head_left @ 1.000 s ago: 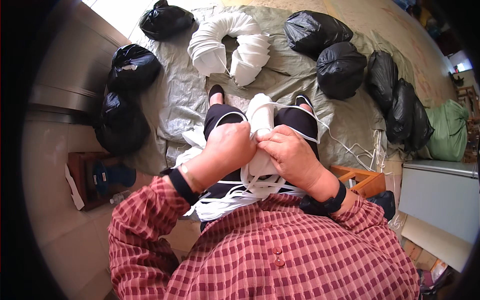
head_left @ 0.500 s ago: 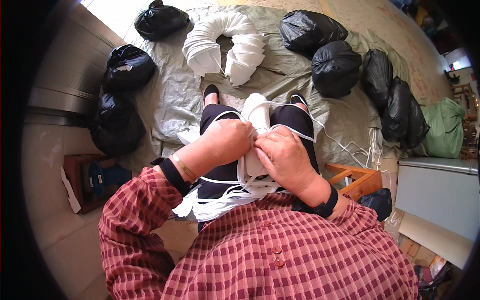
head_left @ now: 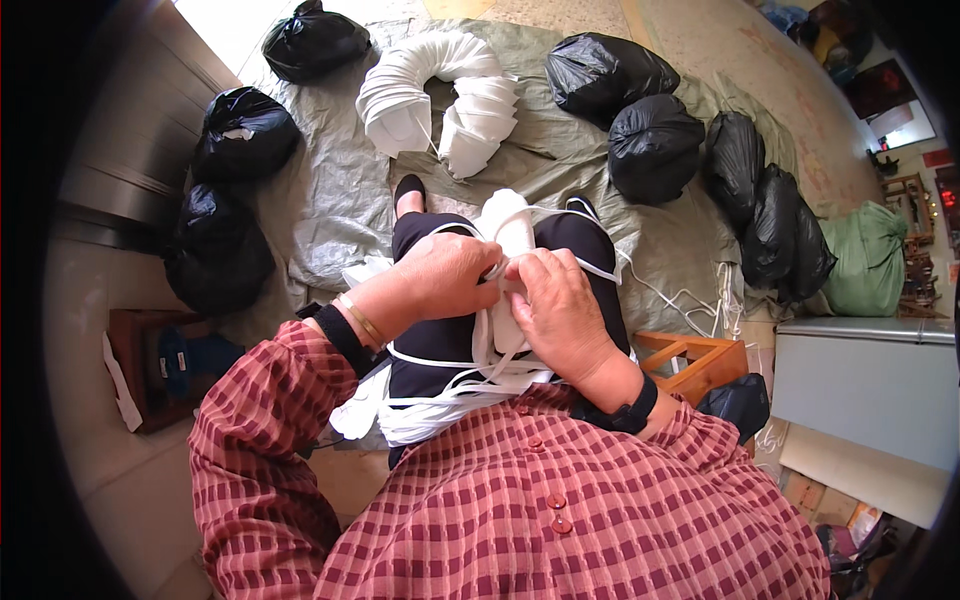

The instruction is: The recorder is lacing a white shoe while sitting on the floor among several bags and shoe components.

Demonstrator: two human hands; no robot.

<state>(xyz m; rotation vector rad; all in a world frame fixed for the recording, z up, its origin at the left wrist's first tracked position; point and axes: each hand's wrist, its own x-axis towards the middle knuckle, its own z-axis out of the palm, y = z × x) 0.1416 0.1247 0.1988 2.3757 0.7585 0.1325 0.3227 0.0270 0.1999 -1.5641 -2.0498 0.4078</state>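
A white bundle (head_left: 508, 222) of what looks like stacked soft pieces stands upright between my knees. My left hand (head_left: 445, 272) is closed at its near side, with white cord at the fingertips. Close beside it, my right hand (head_left: 562, 312) has its thumb and forefinger pinched on the same cord; the exact grip is partly hidden by the fingers. Loops of white cord (head_left: 462, 372) run across my dark trousers, and a thick hank of cord (head_left: 432, 420) lies on my lap. One strand passes over my right knee.
On the grey-green sheet (head_left: 335, 215) ahead lies a curved string of stacked white pieces (head_left: 440, 62). Black plastic bags (head_left: 612, 78) stand along both sides. At right are a wooden stool (head_left: 700, 365), loose cord (head_left: 725, 305), a green sack (head_left: 865, 260) and a pale cabinet (head_left: 865, 385).
My fingers have shifted slightly at the bundle, with a small gap opening between the left thumb and forefinger. The whole view has moved a little, so surroundings sit further left.
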